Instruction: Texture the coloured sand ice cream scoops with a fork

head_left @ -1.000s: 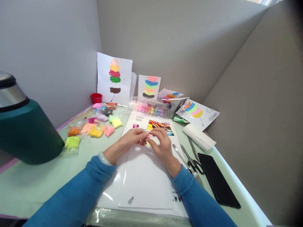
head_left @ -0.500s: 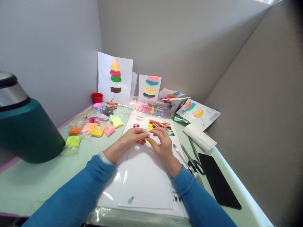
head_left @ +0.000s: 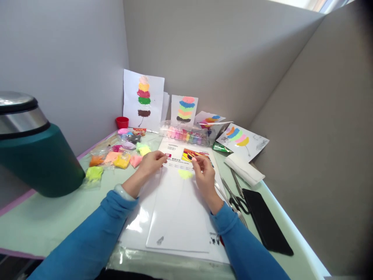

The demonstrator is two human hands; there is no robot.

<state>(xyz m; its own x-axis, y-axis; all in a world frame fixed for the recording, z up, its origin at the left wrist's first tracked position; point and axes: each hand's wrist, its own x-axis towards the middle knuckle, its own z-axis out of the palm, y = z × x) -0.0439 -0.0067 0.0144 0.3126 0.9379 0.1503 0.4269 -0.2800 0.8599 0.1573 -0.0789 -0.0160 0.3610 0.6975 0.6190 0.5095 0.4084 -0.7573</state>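
Both your hands hung over the middle of the table [head_left: 37, 229] in the head view, well apart. Your right hand [head_left: 205, 179] pinched a small pink lump [head_left: 194, 160] between thumb and fingertips; your left hand [head_left: 151, 162] had its thumb and fingers drawn close together, and whether they gripped anything could not be told. The lump looked soft, so squeezing hard could have flattened it, while a slack pinch could have dropped it. Below, a yellow patch [head_left: 185, 174] lay near the far end of a white sheet [head_left: 180, 225], where a low wrist could have smeared it. Your right sleeve [head_left: 244, 241] was just beside the fork [head_left: 242, 218]; an outward swing might have pushed the scissors [head_left: 239, 203] or the black slab [head_left: 266, 221] toward the table's right edge.

The tabletop was pale green, with purple trim along its left edge, near the big green bottle [head_left: 46, 163]. Colourful packets [head_left: 121, 160] crowded toward the far-left corner. Plain grey walls [head_left: 210, 50] closed in behind, and a bright opening [head_left: 309, 4] showed at upper right.
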